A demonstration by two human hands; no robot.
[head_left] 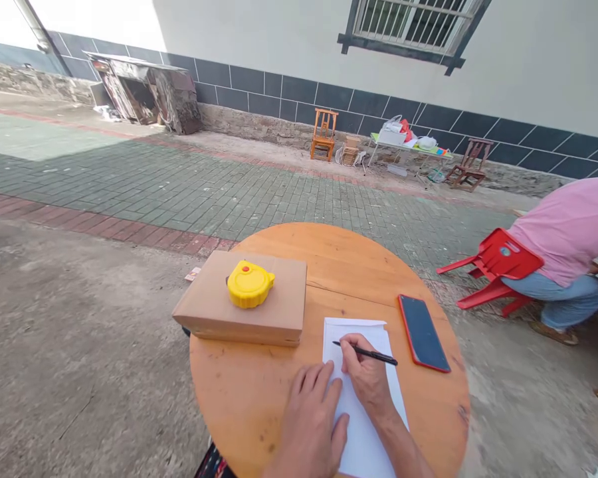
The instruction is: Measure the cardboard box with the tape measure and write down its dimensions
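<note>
Between the thumb and fingers of my right hand (367, 378) is a black pen (379, 356), its tip pointing left just above a white sheet of paper (355, 325). My left hand (313, 418) lies flat with its fingers stretched out, over the left edge of the paper and the tabletop. A brown cardboard box (249, 324) sits at the left of the round wooden table (353, 255). On top of the box rests a yellow tape measure (249, 285) with a red button. A phone in a red case (423, 332) lies right of the paper.
At the right, a person in a pink shirt (573, 226) sits on a red plastic chair (508, 255). By the far wall stand wooden chairs (323, 136), a folding table (408, 147) with bags, and a weathered shelter-like structure (144, 93). Paving surrounds my table.
</note>
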